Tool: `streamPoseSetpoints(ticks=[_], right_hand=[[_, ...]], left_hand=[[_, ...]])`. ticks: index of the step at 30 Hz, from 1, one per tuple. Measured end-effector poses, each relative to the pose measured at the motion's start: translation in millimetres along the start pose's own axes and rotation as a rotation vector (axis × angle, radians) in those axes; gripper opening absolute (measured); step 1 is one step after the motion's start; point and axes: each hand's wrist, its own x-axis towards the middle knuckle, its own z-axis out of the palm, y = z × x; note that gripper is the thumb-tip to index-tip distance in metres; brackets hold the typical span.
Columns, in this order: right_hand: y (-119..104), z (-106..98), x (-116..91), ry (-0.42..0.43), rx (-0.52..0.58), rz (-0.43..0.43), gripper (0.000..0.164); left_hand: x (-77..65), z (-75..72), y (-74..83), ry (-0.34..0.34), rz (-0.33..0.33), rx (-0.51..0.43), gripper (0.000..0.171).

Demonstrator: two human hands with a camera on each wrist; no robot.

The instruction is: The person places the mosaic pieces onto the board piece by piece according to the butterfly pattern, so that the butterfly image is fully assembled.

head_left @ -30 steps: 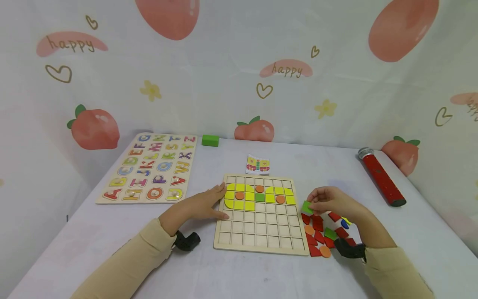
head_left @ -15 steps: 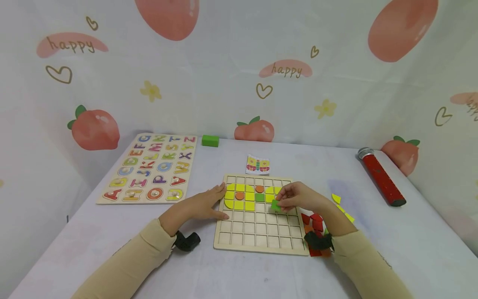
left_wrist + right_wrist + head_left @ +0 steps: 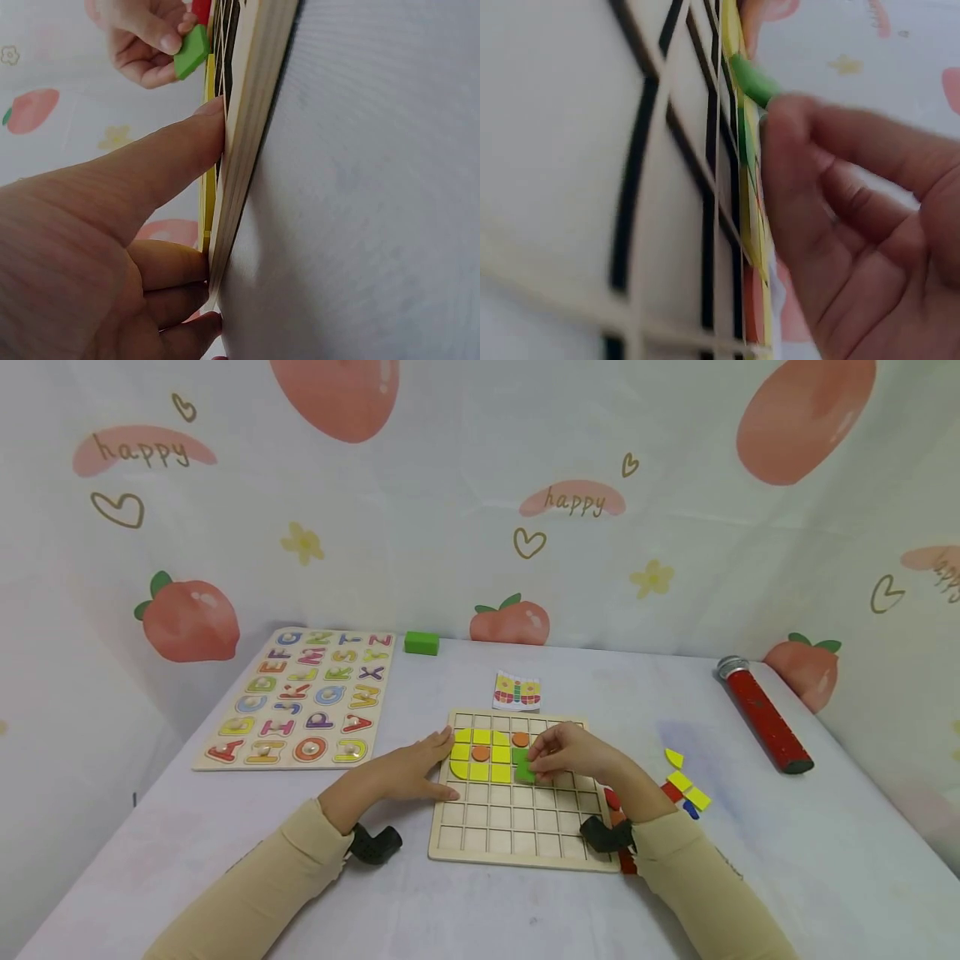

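Green tile (image 3: 526,773) sits, as I see it on my head feed, over the wooden grid board (image 3: 525,845), just nearer me than a second green tile (image 3: 518,754) that lies in a cell. Beyond that one is an orange disc (image 3: 520,739), and a cluster of yellow tiles (image 3: 480,771) fills cells to the left. My left hand (image 3: 401,772) has its fingers spread along the board's left edge, thumb touching the rim, holding no piece. Farther out I have a butterfly card (image 3: 517,692) behind the board, the alphabet board (image 3: 288,763) and a green block (image 3: 422,643) to the left, and a red microphone (image 3: 765,718) to the right. Loose yellow pieces (image 3: 698,798) and a blue piece (image 3: 691,810) lie beside my right forearm.

My right hand (image 3: 577,756) blocks the board's upper right cells, and its black wrist camera (image 3: 607,835) and sleeve (image 3: 701,872) cover part of the red pieces (image 3: 628,862). My right wrist feed is blurred; I cannot tell whether the tile touches the board. Thumb and fingers of that hand pinch the green tile narrowly at its right side, the rest jutting left past the fingertips.
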Motion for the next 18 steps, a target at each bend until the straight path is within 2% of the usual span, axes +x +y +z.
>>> streamPoseSetpoints(ticks=[8, 14, 18], right_hand=[[7.5, 7.6, 4.1, 0.057, -0.109, -0.040, 0.014], [6.3, 13.1, 5.9, 0.083, -0.186, -0.100, 0.014], [4.5, 15.5, 5.4, 0.107, -0.212, -0.091, 0.013]], left_hand=[[0.8, 0.8, 0.0, 0.003, -0.006, -0.016, 0.093], [0.4, 1.5, -1.2, 0.007, -0.005, -0.017, 0.094], [1.1, 1.8, -1.9, 0.006, -0.005, -0.022, 0.093]])
